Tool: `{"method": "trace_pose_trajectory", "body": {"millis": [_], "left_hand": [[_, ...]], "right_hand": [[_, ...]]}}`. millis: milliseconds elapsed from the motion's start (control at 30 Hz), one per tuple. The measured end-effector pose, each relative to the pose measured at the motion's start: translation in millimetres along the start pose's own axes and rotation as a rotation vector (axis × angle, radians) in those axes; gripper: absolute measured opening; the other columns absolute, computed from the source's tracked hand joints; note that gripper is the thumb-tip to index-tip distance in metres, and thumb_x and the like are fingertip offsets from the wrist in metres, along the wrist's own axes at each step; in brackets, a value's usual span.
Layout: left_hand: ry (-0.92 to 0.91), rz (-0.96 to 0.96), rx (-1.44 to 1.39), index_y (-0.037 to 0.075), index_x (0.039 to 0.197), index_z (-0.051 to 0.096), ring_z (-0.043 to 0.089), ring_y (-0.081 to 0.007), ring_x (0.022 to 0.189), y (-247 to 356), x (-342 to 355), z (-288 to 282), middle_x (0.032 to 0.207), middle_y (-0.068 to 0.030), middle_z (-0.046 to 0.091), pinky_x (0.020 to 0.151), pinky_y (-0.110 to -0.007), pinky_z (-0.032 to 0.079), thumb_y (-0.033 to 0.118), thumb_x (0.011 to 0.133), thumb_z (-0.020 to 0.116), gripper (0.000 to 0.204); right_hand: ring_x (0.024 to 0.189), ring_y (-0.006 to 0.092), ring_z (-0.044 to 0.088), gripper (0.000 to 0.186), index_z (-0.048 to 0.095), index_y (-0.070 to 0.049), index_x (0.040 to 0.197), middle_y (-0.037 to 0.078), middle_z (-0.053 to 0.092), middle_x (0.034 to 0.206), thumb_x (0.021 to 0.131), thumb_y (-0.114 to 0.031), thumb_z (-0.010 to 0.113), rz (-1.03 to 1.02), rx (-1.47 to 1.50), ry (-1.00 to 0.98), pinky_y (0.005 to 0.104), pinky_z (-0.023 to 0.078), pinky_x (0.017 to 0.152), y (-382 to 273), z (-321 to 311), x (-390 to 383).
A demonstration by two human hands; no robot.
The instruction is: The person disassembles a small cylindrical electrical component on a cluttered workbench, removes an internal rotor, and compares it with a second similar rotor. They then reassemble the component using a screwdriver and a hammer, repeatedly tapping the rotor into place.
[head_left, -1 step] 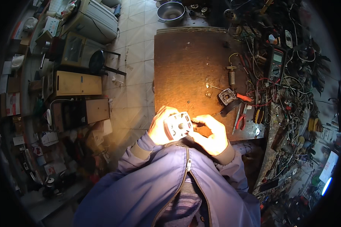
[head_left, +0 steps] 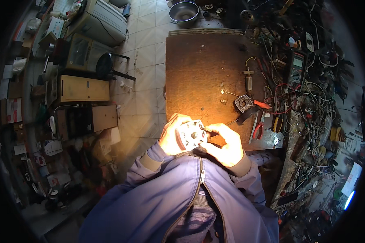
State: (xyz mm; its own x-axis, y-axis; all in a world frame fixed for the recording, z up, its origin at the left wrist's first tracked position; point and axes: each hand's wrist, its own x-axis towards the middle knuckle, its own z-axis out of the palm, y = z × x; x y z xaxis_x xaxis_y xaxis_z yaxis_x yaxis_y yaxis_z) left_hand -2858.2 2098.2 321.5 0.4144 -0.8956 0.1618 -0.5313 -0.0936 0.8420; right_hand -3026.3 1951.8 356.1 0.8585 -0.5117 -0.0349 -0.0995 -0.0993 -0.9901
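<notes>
L hand (head_left: 171, 133) wraps round the metal housing (head_left: 186, 136), low centre of frame; R hand (head_left: 228, 146) has thumb + forefinger at its right edge, can't tell if pinching. Work looks part-done: motor core (head_left: 248, 83) & sq. metal part (head_left: 243, 104) lie apart, right of centre; what's left unclear. Table (head_left: 190, 73) edge nr L hand; red pliers (head_left: 257, 132) etc. crowd right, most room upper centre.

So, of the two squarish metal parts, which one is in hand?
The nearer metal part, gripped by the left hand, the right hand at its edge; the farther metal part lies on the table beside a red-handled tool.
</notes>
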Motion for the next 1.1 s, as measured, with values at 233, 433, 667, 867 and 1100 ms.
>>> {"method": "trace_pose_trajectory", "body": {"millis": [233, 433, 667, 867, 1100], "left_hand": [[-0.028, -0.085, -0.059, 0.004, 0.108, 0.058, 0.065, -0.0293, 0.089, 2.4, -4.3, 0.4, 0.100, -0.0124, 0.063, 0.078, -0.038, 0.053, 0.017, 0.058, 0.091, 0.061], [-0.109, -0.012, 0.033, 0.002, 0.109, 0.060, 0.065, -0.0339, 0.090, 3.9, 1.5, 6.4, 0.099, -0.0156, 0.063, 0.079, -0.039, 0.054, 0.018, 0.063, 0.084, 0.054], [-0.199, 0.058, 0.095, 0.002, 0.106, 0.062, 0.064, -0.0366, 0.089, 10.5, 3.9, 16.8, 0.096, -0.0167, 0.064, 0.079, -0.041, 0.053, 0.017, 0.063, 0.080, 0.049], [-0.232, -0.012, 0.107, 0.004, 0.105, 0.062, 0.063, -0.0353, 0.087, 10.1, 0.4, 21.7, 0.093, -0.0147, 0.063, 0.078, -0.042, 0.052, 0.015, 0.062, 0.079, 0.048], [-0.233, -0.061, 0.084, 0.005, 0.104, 0.062, 0.063, -0.0353, 0.086, 18.0, 8.6, 20.5, 0.092, -0.0142, 0.062, 0.077, -0.042, 0.052, 0.014, 0.062, 0.079, 0.047]], "right_hand": [[0.095, 0.0251, 0.069, 0.064, 0.061, 0.001, 0.122, 0.016, 0.067, 0.106, 0.069, -0.020, 0.090, 0.006, 0.023, -0.028, 0.0332, 0.055, 0.083, -7.5, 5.4, -3.1], [0.103, 0.0286, 0.067, 0.091, 0.051, 0.007, 0.132, 0.022, 0.064, 0.115, 0.062, -0.033, 0.094, 0.004, -0.239, 0.063, 0.0379, 0.055, 0.090, -9.2, 17.4, -12.1], [0.087, 0.0265, 0.071, 0.069, 0.060, 0.006, 0.111, 0.021, 0.068, 0.096, 0.066, -0.036, 0.091, 0.160, -0.323, 0.083, 0.0350, 0.057, 0.077, -6.1, 13.3, -11.0], [0.076, 0.0230, 0.071, 0.054, 0.063, 0.004, 0.099, 0.018, 0.068, 0.085, 0.068, -0.031, 0.090, 0.117, -0.208, 0.104, 0.0338, 0.056, 0.068, 4.3, 9.2, -11.5], [0.076, 0.0246, 0.071, 0.052, 0.063, 0.004, 0.100, 0.019, 0.068, 0.084, 0.068, -0.027, 0.089, 0.111, -0.232, 0.097, 0.0341, 0.056, 0.068, 3.6, 3.9, -7.1]]}}
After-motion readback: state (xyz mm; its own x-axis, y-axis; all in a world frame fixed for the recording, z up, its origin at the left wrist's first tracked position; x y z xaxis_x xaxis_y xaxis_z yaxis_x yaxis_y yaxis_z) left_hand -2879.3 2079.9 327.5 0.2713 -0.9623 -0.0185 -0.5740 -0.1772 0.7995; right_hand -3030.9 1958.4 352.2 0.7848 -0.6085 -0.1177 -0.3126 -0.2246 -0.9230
